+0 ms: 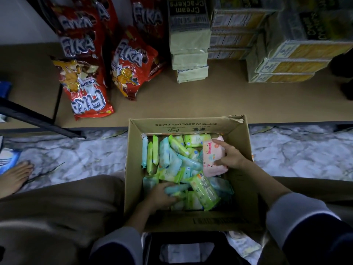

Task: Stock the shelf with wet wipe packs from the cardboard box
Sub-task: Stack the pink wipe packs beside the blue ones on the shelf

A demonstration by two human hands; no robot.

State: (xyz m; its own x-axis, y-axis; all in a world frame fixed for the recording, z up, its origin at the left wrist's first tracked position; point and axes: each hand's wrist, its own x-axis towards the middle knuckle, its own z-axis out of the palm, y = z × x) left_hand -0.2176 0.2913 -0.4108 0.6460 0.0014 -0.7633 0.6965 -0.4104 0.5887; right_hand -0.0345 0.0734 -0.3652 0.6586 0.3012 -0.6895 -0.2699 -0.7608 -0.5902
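A: Item 1, cardboard box (240,155): we're seeing it open-topped on the marble floor (76,159), between the person's knees, its far wall just at the front edge of the shelf (191,100). Contents?

B: We're counting loose wet wipe packs (172,165), green & blue, some standing on edge along the left wall, others lying jumbled. Qty: can't tell.

A: Item 2, pink pack (213,157)?

B: We're logging it at the box's right side, tilted up above the rest. The right hand (232,156) is gripping it, fingers curled over its top & side.

A: Left hand (162,196)?

B: We're noting it down in the near-left part of the box, fingers curling round a blue pack (176,188), so it's holding that one.

A: Shelf stock, far side?

B: We're listing red snack bags (133,67) at left, pale cracker packs (191,64) stacked at centre, yellow boxes (290,67) stacked at right. The front strip of the shelf board is showing bare brown.

A: Misc.?

B: We're seeing a bare foot (16,176) at far left on the floor, grey sleeves on both arms & a dark stool (183,245) at the near edge, below the box.
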